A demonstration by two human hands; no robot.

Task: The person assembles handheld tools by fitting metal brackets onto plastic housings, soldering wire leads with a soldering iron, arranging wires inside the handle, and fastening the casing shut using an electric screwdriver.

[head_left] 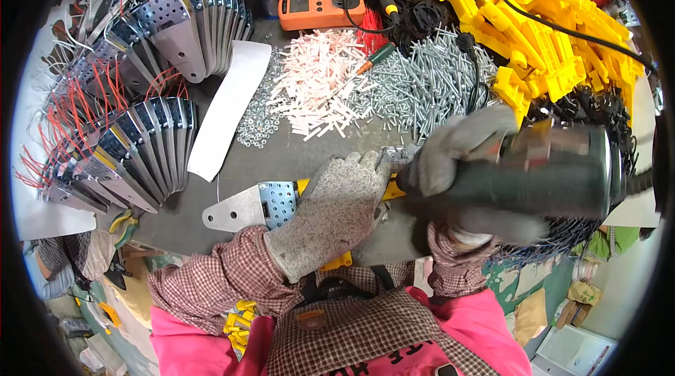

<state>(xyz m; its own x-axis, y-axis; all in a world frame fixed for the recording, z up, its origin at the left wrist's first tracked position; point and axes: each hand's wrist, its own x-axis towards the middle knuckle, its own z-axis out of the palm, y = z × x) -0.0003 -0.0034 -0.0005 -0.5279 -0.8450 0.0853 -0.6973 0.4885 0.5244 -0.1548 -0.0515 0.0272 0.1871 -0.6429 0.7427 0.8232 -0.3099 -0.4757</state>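
My left hand (337, 204), in a speckled grey glove, is closed over a yellow plastic piece (392, 190) lying across the table. To its left, in line with that piece, lies a tapered metal plate (238, 208) with a perforated bluish section. My right hand (457, 147), gloved in grey, grips a dark power screwdriver (534, 178) held on its side, its nose pointing left at the yellow piece. Motion blurs the tool and the glove. The screwdriver's tip is hidden by the fingers, so contact with a screw cannot be seen.
Beyond my hands lie piles of screws (436, 81), pale pink sleeves (316, 84) and nuts (260, 119). An orange meter (321, 9) stands behind them. Yellow plastic parts (541, 31) heap at the far right; metal plates with red wires (140, 144) stack at left. A black cable (562, 27) hangs overhead.
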